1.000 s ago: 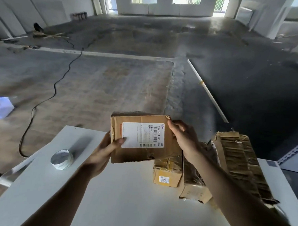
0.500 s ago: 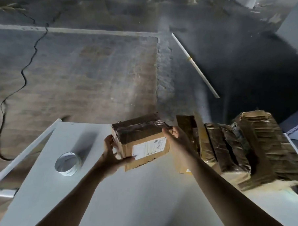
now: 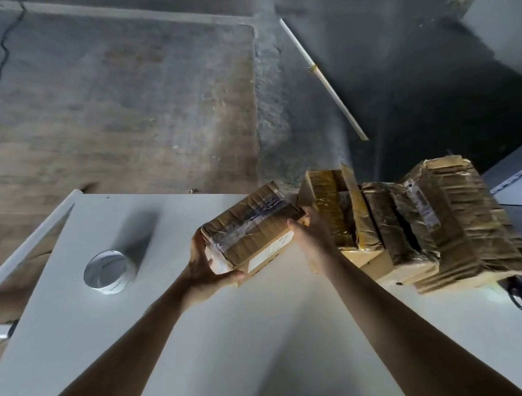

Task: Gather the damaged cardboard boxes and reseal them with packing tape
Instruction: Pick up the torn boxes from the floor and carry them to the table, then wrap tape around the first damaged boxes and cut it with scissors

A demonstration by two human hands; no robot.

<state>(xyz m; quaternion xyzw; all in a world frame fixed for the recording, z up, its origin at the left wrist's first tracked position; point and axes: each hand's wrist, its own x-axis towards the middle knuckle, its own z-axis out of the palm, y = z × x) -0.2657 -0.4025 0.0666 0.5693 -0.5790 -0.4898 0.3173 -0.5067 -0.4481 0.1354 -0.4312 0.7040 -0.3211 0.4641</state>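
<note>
Left hand (image 3: pixel 204 265) and right hand (image 3: pixel 310 236) gripping a taped cardboard box (image 3: pixel 249 230) above the white surface (image 3: pixel 248 332), tape roll (image 3: pixel 108 267) at nine o'clock, more boxes (image 3: pixel 417 228) at three.

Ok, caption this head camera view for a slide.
Left hand and right hand grip a taped cardboard box over the white table; tape roll at left.

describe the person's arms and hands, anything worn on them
The left arm and right arm are bare as far as the frame shows, with no sleeves. The left hand and right hand wear no gloves, and no watch, bracelet or ring shows on the visible parts.
</note>
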